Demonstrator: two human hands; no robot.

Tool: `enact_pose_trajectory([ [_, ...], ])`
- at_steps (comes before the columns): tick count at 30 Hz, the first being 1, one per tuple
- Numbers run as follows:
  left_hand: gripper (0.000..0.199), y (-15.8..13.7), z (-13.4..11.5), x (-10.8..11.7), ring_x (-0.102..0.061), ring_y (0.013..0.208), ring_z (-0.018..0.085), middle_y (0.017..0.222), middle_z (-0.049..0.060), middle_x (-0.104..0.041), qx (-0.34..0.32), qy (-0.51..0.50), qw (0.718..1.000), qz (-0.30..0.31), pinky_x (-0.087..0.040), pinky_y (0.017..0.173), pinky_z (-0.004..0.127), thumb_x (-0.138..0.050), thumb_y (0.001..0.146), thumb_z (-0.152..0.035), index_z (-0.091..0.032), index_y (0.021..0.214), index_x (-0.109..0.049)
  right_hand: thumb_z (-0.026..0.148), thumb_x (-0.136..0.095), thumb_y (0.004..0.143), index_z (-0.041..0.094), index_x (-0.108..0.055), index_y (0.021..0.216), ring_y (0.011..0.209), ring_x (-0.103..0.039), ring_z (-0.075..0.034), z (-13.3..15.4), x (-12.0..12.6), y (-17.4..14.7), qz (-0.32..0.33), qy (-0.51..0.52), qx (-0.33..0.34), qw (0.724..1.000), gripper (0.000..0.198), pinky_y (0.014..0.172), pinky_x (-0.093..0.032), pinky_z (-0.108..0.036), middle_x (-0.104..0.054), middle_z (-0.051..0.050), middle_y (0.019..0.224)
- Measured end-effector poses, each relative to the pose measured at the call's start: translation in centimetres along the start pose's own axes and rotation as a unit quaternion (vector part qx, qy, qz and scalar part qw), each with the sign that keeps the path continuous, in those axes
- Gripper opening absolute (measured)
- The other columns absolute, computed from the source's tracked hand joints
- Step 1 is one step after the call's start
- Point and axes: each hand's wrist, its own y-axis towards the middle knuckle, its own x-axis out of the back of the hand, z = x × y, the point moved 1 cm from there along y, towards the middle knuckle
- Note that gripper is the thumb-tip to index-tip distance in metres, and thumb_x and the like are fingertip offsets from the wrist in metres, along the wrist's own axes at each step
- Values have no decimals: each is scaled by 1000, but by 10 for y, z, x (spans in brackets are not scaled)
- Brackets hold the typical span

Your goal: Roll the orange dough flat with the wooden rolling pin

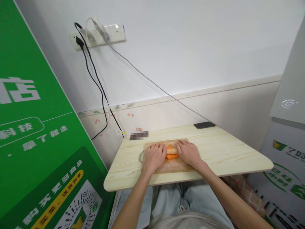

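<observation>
A pale wooden rolling pin [172, 151] lies crosswise over a flat piece of orange dough [172, 156]. My left hand [154, 155] is closed over the pin's left end, its fingers curled forward over the top. On the other end rests my right hand [189, 153], fingers closed over it in the same way. Only the pin's middle shows; my hands hide both ends. The dough sits on a wooden cutting board [172, 168], with some of it visible in front of and behind the pin. A metal ring handle [140, 156] sticks out at the board's left side.
The board lies on a light wood-grain table [228, 156] against the wall. A dark phone [204, 125] lies at its back right, and a blurred dark item [138, 135] at its back left. Cables hang from wall sockets [116, 33]. A green panel [47, 127] stands left, a white cabinet [286, 143] right.
</observation>
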Motion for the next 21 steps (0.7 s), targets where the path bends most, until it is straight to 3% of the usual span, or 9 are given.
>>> enact_pose_trajectory([
  [7,50,-14,-6,5,-65,129,30,138,13,-74,15,-11,1000,-10,-43,116,47,-27,116,-40,-22,135,-69,27,-29,113,16,-77,122,124,-68,-32,6,7,-10,3,14,-2,1000,49,104,-43,-41,-76,-16,135],
  [17,51,-30,-5,-19,-60,138,31,155,13,-65,20,-33,998,-54,-41,122,45,-30,115,-40,-21,148,-64,31,-28,114,13,-73,138,131,-66,-30,11,0,-30,-59,60,-9,996,54,120,-34,-43,-73,-16,144],
  [21,50,-31,-3,-20,-59,140,31,156,12,-65,19,-44,998,-51,-42,123,46,-32,115,-41,-22,144,-67,30,-31,113,12,-72,141,133,-65,-30,14,3,-32,-58,72,-17,996,53,121,-35,-43,-73,-17,145],
])
